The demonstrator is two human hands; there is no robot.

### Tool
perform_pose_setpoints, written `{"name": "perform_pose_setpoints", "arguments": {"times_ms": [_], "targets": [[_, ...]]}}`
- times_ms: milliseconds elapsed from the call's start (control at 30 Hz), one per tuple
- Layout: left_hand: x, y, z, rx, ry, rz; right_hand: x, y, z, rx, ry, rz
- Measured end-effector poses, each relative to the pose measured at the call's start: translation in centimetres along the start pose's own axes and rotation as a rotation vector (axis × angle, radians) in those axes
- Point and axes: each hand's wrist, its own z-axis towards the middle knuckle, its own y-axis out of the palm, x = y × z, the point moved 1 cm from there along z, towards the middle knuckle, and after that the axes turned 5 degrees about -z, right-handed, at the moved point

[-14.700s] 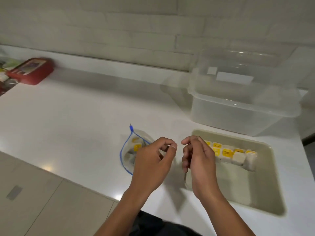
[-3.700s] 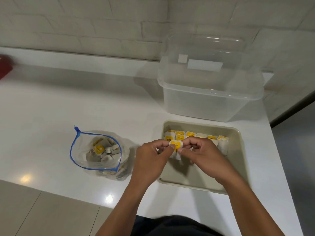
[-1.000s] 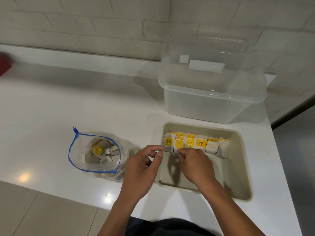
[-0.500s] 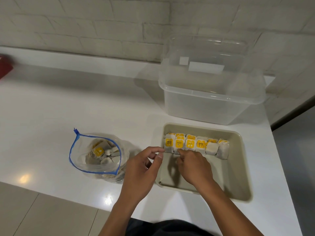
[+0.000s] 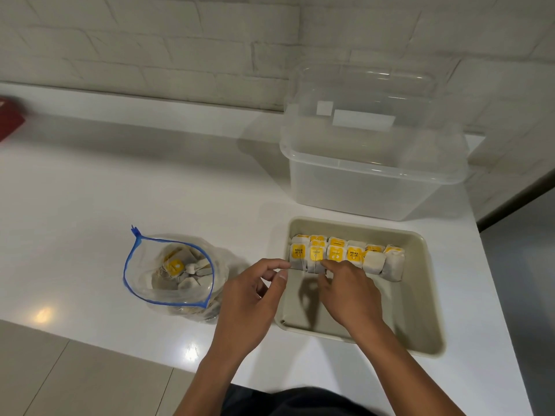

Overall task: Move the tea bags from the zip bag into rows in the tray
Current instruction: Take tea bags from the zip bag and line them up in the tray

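Observation:
The clear zip bag (image 5: 141, 283) with a blue rim stands open on the white counter, with several tea bags (image 5: 180, 271) inside. To its right is the beige tray (image 5: 420, 310). Two rows of tea bags with yellow tags (image 5: 354, 255) line the tray's far side. My right hand (image 5: 351, 292) is inside the tray, its curled fingertips pinching the lower edge of the second tea bag (image 5: 316, 256) from the left in the front row. My left hand (image 5: 252, 298) hovers at the tray's left rim with fingers loosely curled. Its index tip is close to the leftmost tea bag, and it holds nothing I can see.
A clear plastic bin (image 5: 369, 178) with its lid leaning behind it stands just beyond the tray, against the white brick wall. A red object (image 5: 9, 118) lies at the far left edge. The counter's front edge runs just below the bag and the tray.
Over the last second my right hand has stayed on the front-row tea bag, shifting slightly towards it. My left hand has barely moved. Bag and tray stand where they were.

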Motion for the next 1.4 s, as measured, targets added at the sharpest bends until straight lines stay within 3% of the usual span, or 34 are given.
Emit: {"name": "perform_pose_setpoints", "arguments": {"times_ms": [600, 1400], "targets": [[-0.1, 0.0, 0.2, -0.003, 0.003, -0.018, -0.5, 0.4, 0.1, -0.034, -0.002, 0.047], [-0.6, 0.0, 0.2, -0.009, -0.002, 0.011, -1.5, 0.7, 0.2, -0.086, -0.066, -0.077]]}}
